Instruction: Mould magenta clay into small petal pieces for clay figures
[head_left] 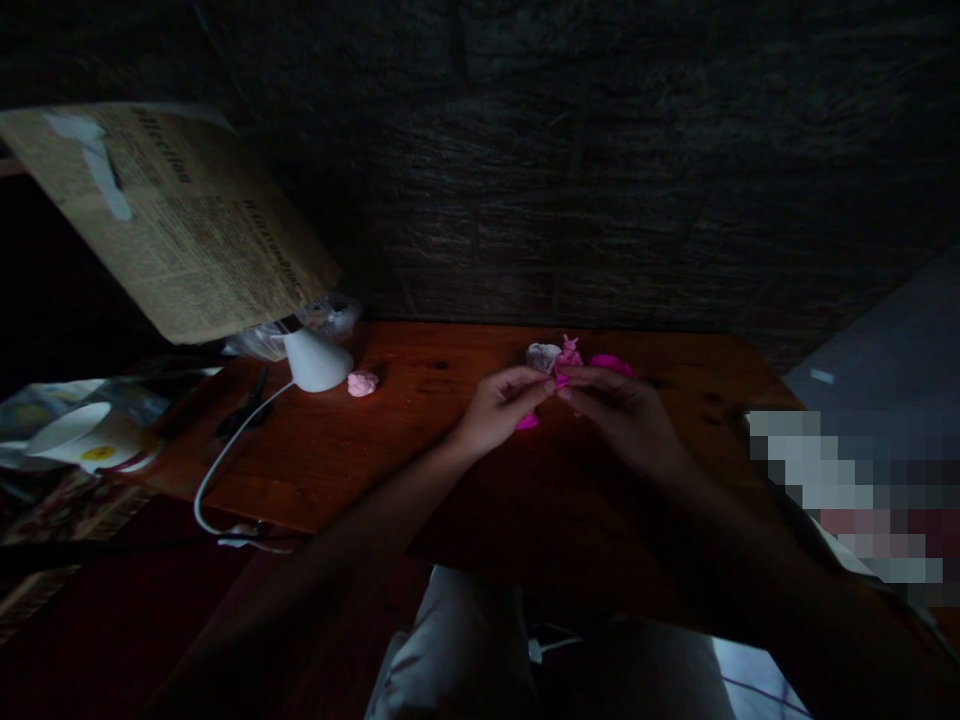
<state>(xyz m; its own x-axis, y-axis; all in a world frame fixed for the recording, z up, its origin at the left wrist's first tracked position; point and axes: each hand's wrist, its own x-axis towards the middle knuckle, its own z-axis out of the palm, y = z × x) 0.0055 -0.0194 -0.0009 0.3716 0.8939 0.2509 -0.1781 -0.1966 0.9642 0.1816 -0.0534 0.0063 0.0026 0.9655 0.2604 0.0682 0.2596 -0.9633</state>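
Note:
Over the wooden table [420,440] my left hand [499,405] and my right hand [615,405] meet fingertip to fingertip, both pinching a small piece of bright pink clay [559,381]. Another bit of pink clay [527,422] shows just below my left hand. Behind my hands stand a small pink clay figure [569,352], a pale lump [541,355] and a magenta lump [611,363]. The scene is dim, so fine detail is hard to make out.
A pale pink lump [363,382] lies near a white cone-shaped lamp base [316,360] with a white cable [225,470]. Scissors [244,408] lie at the left, beyond them a white cup [82,435]. A newspaper sheet [172,220] hangs above.

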